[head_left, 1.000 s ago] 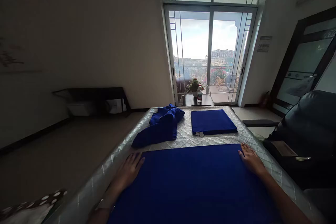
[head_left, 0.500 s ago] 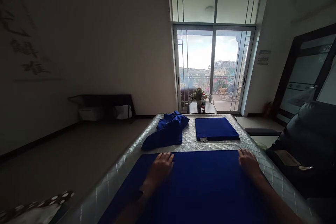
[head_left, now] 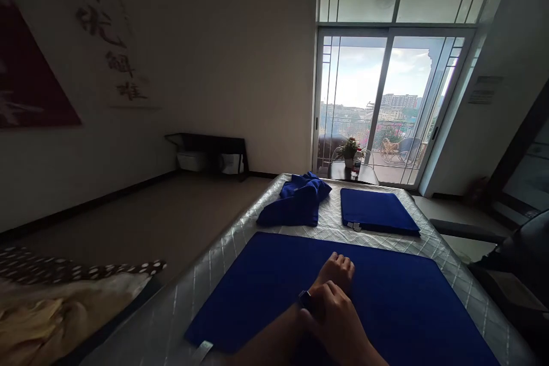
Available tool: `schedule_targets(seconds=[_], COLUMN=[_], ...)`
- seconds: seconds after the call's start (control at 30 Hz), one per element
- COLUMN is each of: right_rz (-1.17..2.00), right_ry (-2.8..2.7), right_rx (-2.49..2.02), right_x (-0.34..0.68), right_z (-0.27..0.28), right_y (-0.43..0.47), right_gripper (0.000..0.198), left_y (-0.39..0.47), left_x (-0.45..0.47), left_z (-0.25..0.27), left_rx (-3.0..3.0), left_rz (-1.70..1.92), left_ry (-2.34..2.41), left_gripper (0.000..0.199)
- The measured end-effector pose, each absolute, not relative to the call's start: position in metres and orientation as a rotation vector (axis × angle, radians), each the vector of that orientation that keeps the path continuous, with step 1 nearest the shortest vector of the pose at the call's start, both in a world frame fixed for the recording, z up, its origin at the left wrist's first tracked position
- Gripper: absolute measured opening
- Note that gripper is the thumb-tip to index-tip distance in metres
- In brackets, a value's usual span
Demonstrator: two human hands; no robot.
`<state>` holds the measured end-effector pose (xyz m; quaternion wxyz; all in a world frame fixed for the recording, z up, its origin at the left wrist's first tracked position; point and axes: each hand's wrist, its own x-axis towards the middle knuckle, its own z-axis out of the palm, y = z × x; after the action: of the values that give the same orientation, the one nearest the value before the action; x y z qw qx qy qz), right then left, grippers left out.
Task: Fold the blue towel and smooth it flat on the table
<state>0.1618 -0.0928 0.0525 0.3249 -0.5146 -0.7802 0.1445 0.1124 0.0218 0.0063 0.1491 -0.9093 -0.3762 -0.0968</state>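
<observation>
Above the mattress (head_left: 218, 257), the right hand (head_left: 337, 317) clasps the left wrist (head_left: 318, 283); the left hand's (head_left: 339, 269) grip cannot be told. Forearm drag could crease the blue cloth (head_left: 398, 297).

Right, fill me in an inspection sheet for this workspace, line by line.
Surface: pale quilted mattress, sheen on its left side.
Job's things: spread blue cloth, lying mostly flat; beyond it, crumpled blue cloth on the left, folded blue cloth on the right.
Clutter: polka-dot-edged fabric, lower left.
Hands: left hand over the spread cloth; right hand at the left wrist, beside a dark wristband; grip unclear.
Cables: nothing seen.
Surroundings: sliding glass doors, potted plant, bottle.
</observation>
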Motion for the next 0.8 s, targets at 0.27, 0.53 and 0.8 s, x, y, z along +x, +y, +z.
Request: schedule_targets(seconds=[0.27,0.53,0.8], right_rz=[0.464,0.455,0.464], right_ry=[-1.958,-1.854,-1.801], right_rx=[-1.131,-0.977,-0.987], right_x=[0.169,0.167,0.165], right_z=[0.032,0.025,0.018], right_y=[-0.091,-0.094,-0.078], right_gripper=[0.018,0.023,0.025], left_y=[0.023,0.023,0.035], left_x=[0.106,0.099,0.093], left_z=[0.014,0.027,0.028], left_rx=[-2.65,-2.661,-2.677], left_rz=[-0.27,-0.283,-0.398], left_ry=[-0.987,-0.973,-1.103], left_gripper=[0.025,0.021,0.025])
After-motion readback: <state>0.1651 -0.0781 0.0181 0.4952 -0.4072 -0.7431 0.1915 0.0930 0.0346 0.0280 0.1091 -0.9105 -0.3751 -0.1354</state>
